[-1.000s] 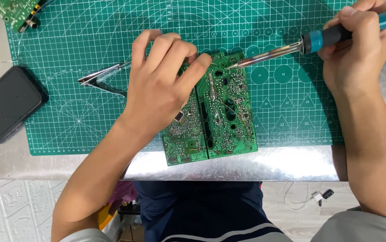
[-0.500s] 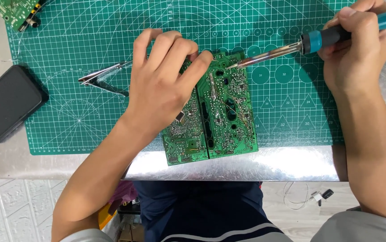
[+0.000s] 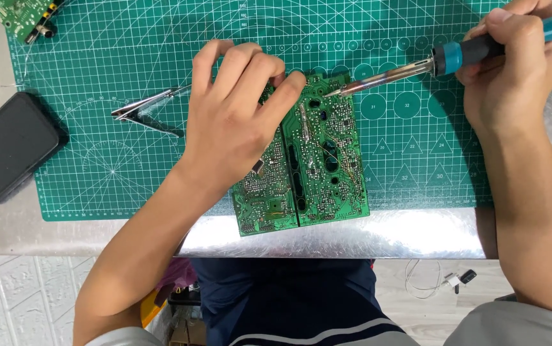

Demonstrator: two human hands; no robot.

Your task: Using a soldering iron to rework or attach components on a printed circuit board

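Far left, on the bare metal tabletop [image 3: 365,234]: a flat black rectangular case [image 3: 8,148], its right edge overlapping the green gridded cutting mat [image 3: 129,57]. Top-left corner of the mat: part of a second small green circuit board [image 3: 23,14], cut off by the frame edge.

On the mat, left of centre: slim metal tweezers [image 3: 143,110], tips pointing left, lying just beside the left hand [image 3: 234,125].

Left hand rests palm-down, fingers spread moderately and lightly curled, pressing on the upper left part of the green rectangular printed circuit board [image 3: 314,163]. Board lies solder-side up at the mat's near edge, its lower end over the tabletop; a seam runs lengthwise through it.

Right of centre: soldering iron with blue handle and bare metal shaft [image 3: 417,67], tip touching the board's top edge, close to the left index fingertip.

Far right: right hand [image 3: 513,70], fingers closed pen-style around the iron's handle.
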